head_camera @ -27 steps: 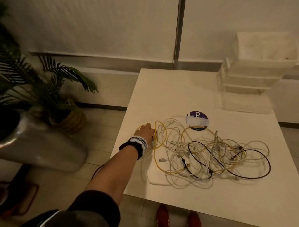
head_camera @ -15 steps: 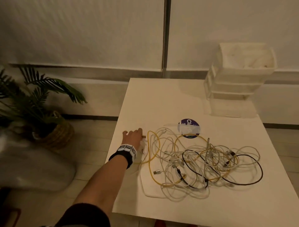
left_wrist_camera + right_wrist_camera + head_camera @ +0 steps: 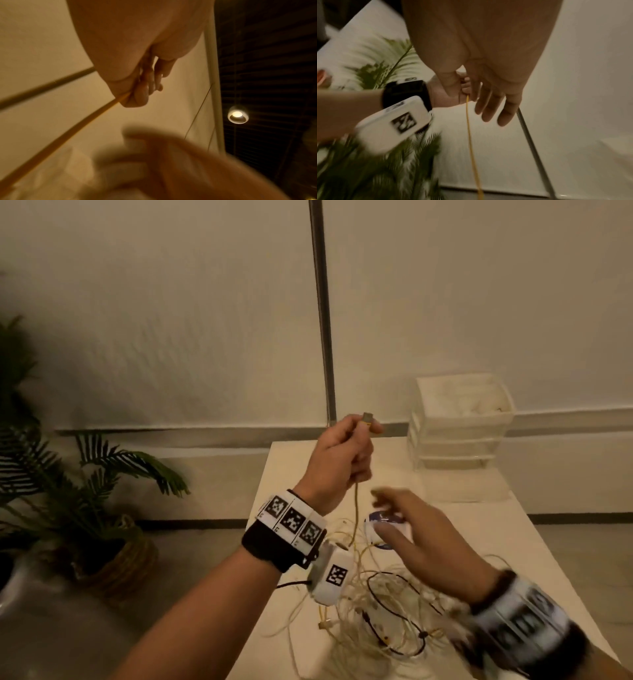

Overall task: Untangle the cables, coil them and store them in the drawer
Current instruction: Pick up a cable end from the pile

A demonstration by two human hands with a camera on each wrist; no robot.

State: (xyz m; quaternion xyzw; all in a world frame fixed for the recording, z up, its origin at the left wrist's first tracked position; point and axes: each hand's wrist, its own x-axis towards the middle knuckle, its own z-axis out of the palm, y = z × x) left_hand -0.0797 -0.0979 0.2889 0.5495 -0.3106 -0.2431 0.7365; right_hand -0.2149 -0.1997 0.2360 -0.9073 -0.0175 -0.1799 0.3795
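Early stage. Left hand (image 3: 337,460) pinches yellow cable (image 3: 356,508) end aloft; right hand (image 3: 424,546) spread, empty, at 4 o'clock. Tangle (image 3: 383,611) intact; nothing coiled; drawer (image 3: 459,436) awaits.

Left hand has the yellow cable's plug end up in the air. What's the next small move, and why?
Probably bring the right hand onto the yellow cable just below the left hand and slide down it. Its fingers are open and empty beside the strand, which runs down into the tangled pile on the table.
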